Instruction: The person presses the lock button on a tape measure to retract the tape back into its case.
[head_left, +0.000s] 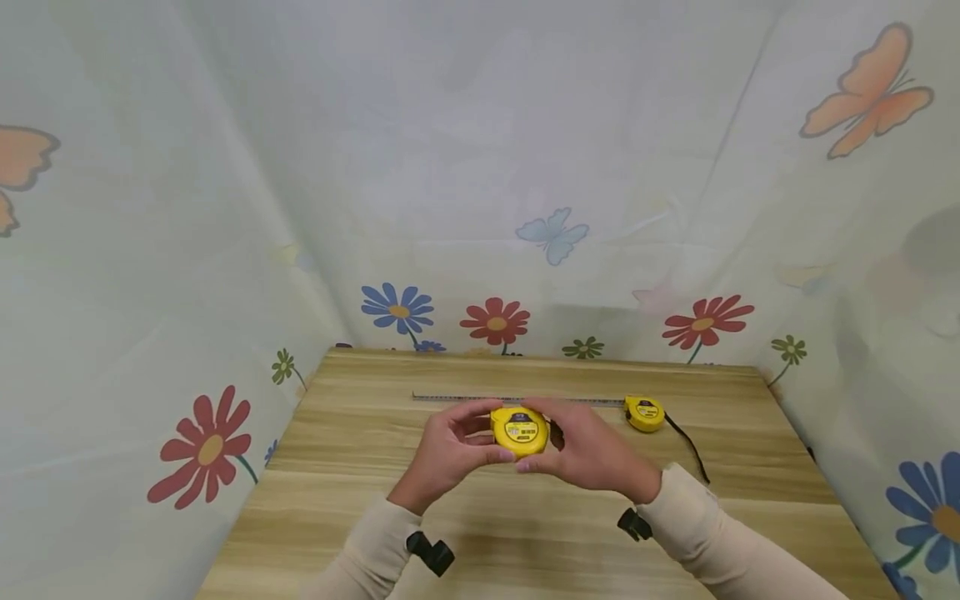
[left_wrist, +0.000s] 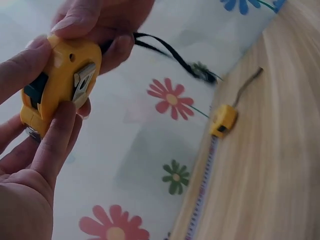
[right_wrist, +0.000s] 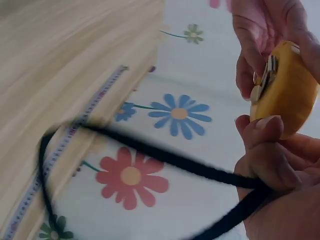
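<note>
Both hands hold one yellow tape measure (head_left: 520,431) above the table, its label side up in the head view. My left hand (head_left: 444,454) grips it from the left, thumb along the near edge. From the other side my right hand (head_left: 592,446) pinches it between thumb and fingers. A metal belt clip (left_wrist: 84,81) shows on its underside in the left wrist view. Its black wrist strap (right_wrist: 170,157) hangs in a loop from the right hand. The blade of this tape measure is not seen drawn out.
Behind the hands, a second yellow tape measure (head_left: 644,413) lies on the wooden table (head_left: 360,467), its blade (head_left: 450,397) drawn out leftward along the far edge. A black strap (head_left: 690,446) trails from it. Flower-printed cloth walls (head_left: 495,167) stand around the table.
</note>
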